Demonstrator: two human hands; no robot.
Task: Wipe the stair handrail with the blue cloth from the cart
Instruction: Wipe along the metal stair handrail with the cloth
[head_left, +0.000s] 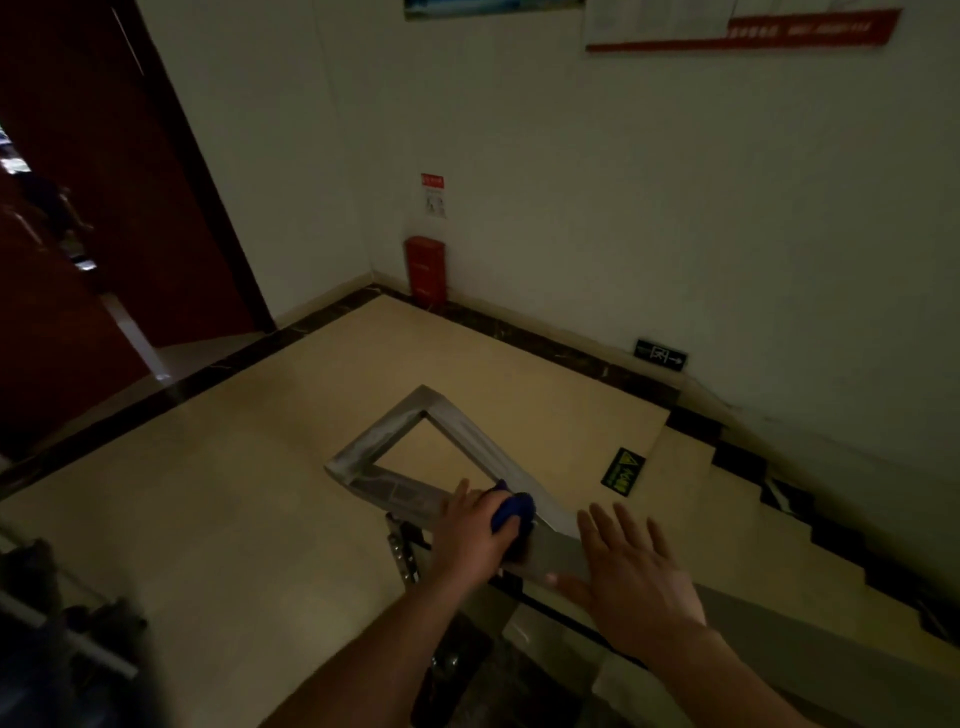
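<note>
A flat grey metal handrail (395, 431) bends into a triangle-shaped loop over the landing, then slopes down toward the lower right. My left hand (470, 535) grips the bunched blue cloth (511, 512) and presses it onto the rail just below the loop. My right hand (631, 577) lies flat and open on the rail a little lower, fingers spread, holding nothing.
Beige tiled landing (234, 493) with a dark border runs to white walls. A red box (426, 270) stands in the far corner, a dark red door (104, 208) at left. Steps (727, 509) go down at right. A cart's edge (62, 623) shows at lower left.
</note>
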